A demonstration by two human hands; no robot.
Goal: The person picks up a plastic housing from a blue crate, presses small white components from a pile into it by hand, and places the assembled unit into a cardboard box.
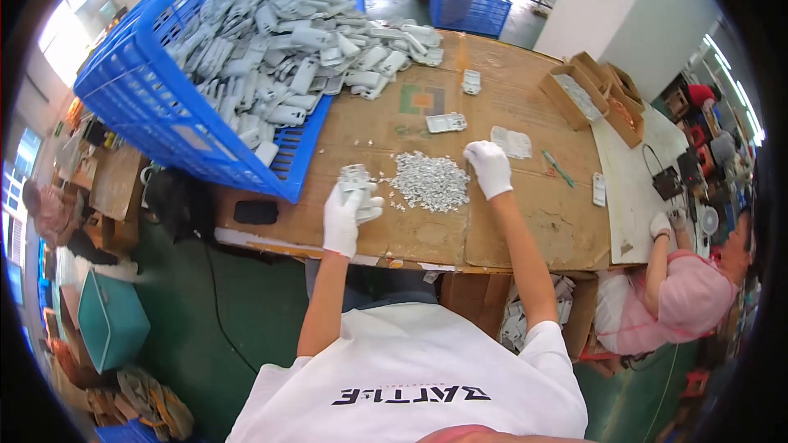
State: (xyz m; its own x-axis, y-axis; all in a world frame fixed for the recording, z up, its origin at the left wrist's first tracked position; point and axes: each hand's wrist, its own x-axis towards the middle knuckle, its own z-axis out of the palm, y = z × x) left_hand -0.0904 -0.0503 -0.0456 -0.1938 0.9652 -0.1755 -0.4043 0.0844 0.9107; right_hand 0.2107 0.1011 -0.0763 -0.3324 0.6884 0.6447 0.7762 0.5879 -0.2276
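Observation:
My gloved left hand [341, 220] is closed round a pale plastic casing [355, 177], held above the cardboard-covered table [369, 135]. A low pile of small silvery pieces [429, 183] lies to the right of that hand. At the pile's right edge is my gloved right hand [490, 171], its fingers curled together and pointing down-left; whatever may be between the fingertips is hidden. Beyond the pile lie a white casing [446, 123] and another casing [471, 82] farther back. A clear plastic bag [511, 143] rests just right of my right hand.
A tipped blue crate [168, 115] spills a large heap of pale casings [287, 45] at the left. On the right are a green pen [558, 168], a single casing [598, 189] and cardboard boxes [574, 97]. A co-worker in pink [681, 295] sits at the right.

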